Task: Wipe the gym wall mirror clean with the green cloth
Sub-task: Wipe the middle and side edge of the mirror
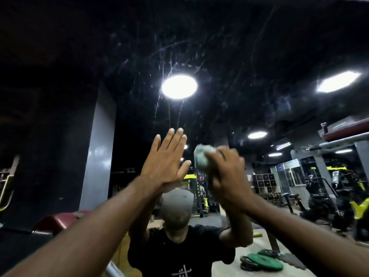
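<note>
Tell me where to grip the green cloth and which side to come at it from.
Grip the green cloth by its bunched rear, coming from the room side, as the right hand does now: fingers curled round the wad, its upper bulge left free to face the mirror. It is a soft crumpled ball, so there is no edge to pinch.

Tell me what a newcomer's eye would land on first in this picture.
First comes the bright round light reflected high in the middle of the mirror, with streaks and smears glinting around it. Just below, at the centre, the left hand is held flat with straight fingers, and beside it the right hand grips the bunched green cloth. Green weight plates show at the lower right.
</note>
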`<action>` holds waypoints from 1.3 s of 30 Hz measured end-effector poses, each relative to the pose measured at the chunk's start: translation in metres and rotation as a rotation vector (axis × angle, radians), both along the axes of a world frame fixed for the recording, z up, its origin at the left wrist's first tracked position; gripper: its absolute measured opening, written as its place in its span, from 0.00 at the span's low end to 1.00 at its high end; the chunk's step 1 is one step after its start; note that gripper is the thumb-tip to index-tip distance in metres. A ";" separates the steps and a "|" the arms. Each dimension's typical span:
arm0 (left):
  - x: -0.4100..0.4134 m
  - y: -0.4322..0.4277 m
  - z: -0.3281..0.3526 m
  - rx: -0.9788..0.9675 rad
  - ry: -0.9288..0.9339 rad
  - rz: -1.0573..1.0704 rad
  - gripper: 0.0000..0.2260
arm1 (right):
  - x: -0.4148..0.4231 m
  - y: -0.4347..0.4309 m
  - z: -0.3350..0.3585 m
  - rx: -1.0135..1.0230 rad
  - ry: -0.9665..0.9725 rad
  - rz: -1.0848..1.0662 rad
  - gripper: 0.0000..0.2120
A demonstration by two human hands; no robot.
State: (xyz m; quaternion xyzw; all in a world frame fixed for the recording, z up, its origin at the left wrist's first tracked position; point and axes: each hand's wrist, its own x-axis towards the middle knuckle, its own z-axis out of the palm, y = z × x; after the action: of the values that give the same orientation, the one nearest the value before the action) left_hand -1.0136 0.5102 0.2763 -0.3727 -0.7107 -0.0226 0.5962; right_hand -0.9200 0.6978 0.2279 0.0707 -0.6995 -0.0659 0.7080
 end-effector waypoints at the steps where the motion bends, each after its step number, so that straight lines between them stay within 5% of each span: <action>1: -0.004 0.002 -0.002 -0.005 0.010 0.012 0.35 | 0.002 0.004 -0.021 0.120 -0.055 -0.012 0.23; 4: -0.012 0.002 -0.005 -0.001 0.022 -0.004 0.37 | 0.018 0.034 0.005 0.316 -0.096 -0.137 0.20; 9: -0.012 0.003 -0.007 0.030 0.004 -0.063 0.37 | 0.020 0.040 0.088 -0.222 0.170 -0.113 0.20; 13: -0.012 0.002 -0.009 0.067 -0.009 -0.054 0.37 | -0.001 0.021 0.012 0.057 0.029 -0.054 0.20; 16: -0.012 0.002 -0.008 0.055 0.001 -0.060 0.37 | 0.018 0.045 0.039 0.252 -0.031 -0.191 0.21; 21: -0.011 0.003 -0.008 0.041 -0.017 -0.036 0.37 | 0.038 0.069 0.105 -0.292 0.189 -0.166 0.20; 27: -0.009 -0.001 -0.011 0.037 -0.013 -0.052 0.35 | 0.018 0.044 0.004 0.165 -0.097 -0.107 0.21; 33: -0.013 -0.002 -0.011 0.026 0.008 -0.043 0.35 | 0.012 0.019 0.057 -0.190 0.093 -0.087 0.22; 39: -0.013 0.003 -0.020 0.039 0.001 -0.065 0.36 | 0.024 0.045 -0.053 0.281 -0.182 -0.142 0.23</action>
State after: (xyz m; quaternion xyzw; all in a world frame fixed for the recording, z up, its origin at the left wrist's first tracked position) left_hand -1.0263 0.5135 0.2566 -0.3840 -0.6972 -0.0559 0.6028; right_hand -0.8957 0.7431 0.1747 0.1249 -0.7477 -0.2063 0.6186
